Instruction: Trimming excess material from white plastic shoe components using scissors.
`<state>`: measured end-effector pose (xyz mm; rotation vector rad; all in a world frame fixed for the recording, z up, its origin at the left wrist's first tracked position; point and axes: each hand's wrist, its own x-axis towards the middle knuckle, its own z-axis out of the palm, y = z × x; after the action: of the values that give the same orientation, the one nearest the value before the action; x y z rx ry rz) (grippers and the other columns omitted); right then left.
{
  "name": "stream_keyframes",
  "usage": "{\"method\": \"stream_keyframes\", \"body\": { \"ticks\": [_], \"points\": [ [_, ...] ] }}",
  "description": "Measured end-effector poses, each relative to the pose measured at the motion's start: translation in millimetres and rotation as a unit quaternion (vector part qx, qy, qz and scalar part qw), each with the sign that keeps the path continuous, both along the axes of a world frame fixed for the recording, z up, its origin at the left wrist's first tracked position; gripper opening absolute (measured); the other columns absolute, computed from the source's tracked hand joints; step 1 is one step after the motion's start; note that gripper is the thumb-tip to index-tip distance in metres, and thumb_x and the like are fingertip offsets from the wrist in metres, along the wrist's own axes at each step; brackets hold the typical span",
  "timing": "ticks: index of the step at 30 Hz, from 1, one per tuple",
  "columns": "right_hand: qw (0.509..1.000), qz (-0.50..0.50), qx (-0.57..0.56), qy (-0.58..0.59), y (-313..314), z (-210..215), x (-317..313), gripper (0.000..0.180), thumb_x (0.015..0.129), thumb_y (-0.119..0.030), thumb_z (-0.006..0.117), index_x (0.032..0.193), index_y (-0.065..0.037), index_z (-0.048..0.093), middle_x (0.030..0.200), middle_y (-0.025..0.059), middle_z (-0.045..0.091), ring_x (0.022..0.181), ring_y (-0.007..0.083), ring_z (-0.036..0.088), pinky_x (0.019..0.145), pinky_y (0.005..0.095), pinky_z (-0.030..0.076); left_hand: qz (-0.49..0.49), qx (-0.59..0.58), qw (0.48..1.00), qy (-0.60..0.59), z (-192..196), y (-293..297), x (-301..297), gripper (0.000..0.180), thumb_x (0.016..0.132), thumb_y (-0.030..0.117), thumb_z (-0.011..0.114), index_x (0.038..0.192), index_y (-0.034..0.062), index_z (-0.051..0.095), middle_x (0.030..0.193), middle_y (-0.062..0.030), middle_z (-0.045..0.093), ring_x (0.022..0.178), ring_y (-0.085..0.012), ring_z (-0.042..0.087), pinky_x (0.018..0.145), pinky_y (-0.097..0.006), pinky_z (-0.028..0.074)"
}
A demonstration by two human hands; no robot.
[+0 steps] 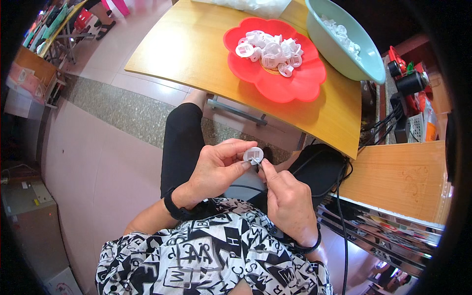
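Over my lap, my left hand point(216, 168) pinches a small round white plastic piece point(253, 154) by its edge between thumb and fingers. The piece has a raised rectangular part on its face. My right hand point(291, 199) is closed round a thin tool, mostly hidden by the fingers; its narrow tip reaches the lower part of the piece. What kind of tool it is I cannot make out. Beyond my hands, a red flower-shaped plate point(300, 88) on the table holds a heap of similar white plastic pieces point(270, 49).
The yellow wooden table point(177, 44) carries a pale teal basin point(339, 59) of white pieces at the far right. A clear plastic bag point(255, 5) lies at the back. Black cables point(339, 211) hang right of my right hand, near a wooden surface point(398, 179).
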<state>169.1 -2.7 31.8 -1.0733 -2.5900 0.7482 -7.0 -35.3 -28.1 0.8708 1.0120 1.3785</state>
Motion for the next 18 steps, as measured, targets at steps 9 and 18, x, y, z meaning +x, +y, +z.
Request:
{"method": "stream_keyframes", "body": {
  "ticks": [9, 18],
  "points": [
    [0.988, 0.061, 0.043, -0.136, 2, 15, -9, 0.049, 0.071, -0.002, 0.055, 0.119, 0.006, 0.049, 0.072, 0.0141, 0.053, 0.063, 0.0270, 0.060, 0.056, 0.0353, 0.050, 0.025, 0.073, 0.976, 0.203, -4, -5, 1, 0.031, 0.078, -0.012, 0.060, 0.108, -0.0030, 0.061, 0.105, -0.0104, 0.058, 0.089, -0.0096, 0.057, 0.070, -0.019, 0.047],
    [0.999, 0.007, -0.028, -0.020, 2, 6, -5, 0.045, 0.073, 0.003, 0.054, 0.118, 0.005, 0.050, 0.075, 0.0179, 0.058, 0.066, 0.0324, 0.061, 0.059, 0.0373, 0.049, 0.018, 0.004, 1.000, 0.008, -4, 4, -6, 0.032, 0.079, -0.011, 0.059, 0.110, -0.0022, 0.058, 0.105, -0.0101, 0.062, 0.093, -0.0119, 0.059, 0.077, -0.023, 0.049]
  ]
}}
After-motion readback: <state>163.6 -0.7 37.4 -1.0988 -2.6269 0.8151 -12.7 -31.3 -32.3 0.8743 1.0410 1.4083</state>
